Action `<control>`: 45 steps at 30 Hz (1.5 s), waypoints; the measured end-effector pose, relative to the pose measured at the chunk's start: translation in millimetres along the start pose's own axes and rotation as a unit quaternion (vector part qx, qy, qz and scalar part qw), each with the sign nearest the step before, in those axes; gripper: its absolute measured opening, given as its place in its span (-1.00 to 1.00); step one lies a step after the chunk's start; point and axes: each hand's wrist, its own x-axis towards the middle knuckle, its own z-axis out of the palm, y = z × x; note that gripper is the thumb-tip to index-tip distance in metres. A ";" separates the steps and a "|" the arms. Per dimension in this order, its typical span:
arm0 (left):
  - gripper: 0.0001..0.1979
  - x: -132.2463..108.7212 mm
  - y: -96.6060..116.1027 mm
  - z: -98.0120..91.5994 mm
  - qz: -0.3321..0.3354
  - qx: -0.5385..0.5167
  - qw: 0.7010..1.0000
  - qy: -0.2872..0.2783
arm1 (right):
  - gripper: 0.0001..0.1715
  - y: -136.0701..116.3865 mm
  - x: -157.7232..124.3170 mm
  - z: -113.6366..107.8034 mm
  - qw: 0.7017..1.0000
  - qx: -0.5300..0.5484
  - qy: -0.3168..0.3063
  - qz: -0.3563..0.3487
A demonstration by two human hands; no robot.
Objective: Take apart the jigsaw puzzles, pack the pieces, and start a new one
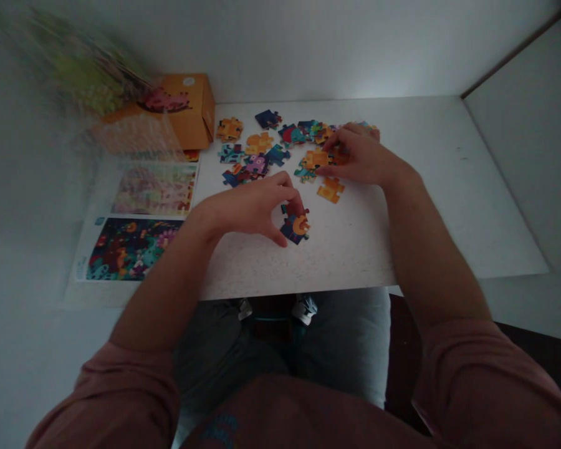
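The head view shows the left hand (247, 209) with its grip closed on a cluster of joined jigsaw pieces (295, 226), thumb at the near edge and fingers at the far edge; the cluster lies flat on the table (378, 249). The right hand (359, 159) is ahead of the left grip and to its right, with fingers resting over an orange jigsaw piece (316, 158). Whether the right grip is closed on that piece cannot be determined. A loose orange piece (331, 189) lies just below the right grip. Further loose pieces (255, 149) are scattered ahead of the left grip and left of the right grip. An orange cardboard box (187, 109) stands well beyond the left grip. A printed picture sheet (131, 249) lies left of the left grip, just beside the left forearm (168, 268), and a paler printed sheet (154, 189) lies beyond it. A blurred object (88, 62) beside the box cannot be identified.
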 end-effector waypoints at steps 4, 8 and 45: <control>-0.63 3.1 1.5 1.4 -0.001 0.011 0.999 -0.037 | -0.25 -1.2 1.1 0.9 1.000 -0.016 -0.005 0.021; -0.71 0.6 4.3 -9.2 -0.009 0.022 0.999 -0.042 | -0.32 0.2 1.5 3.0 1.000 -0.023 0.021 0.007; -0.53 -83.3 37.5 68.9 -0.188 0.174 0.936 0.242 | -0.60 -70.3 -26.2 -3.2 0.980 0.099 -0.116 -0.131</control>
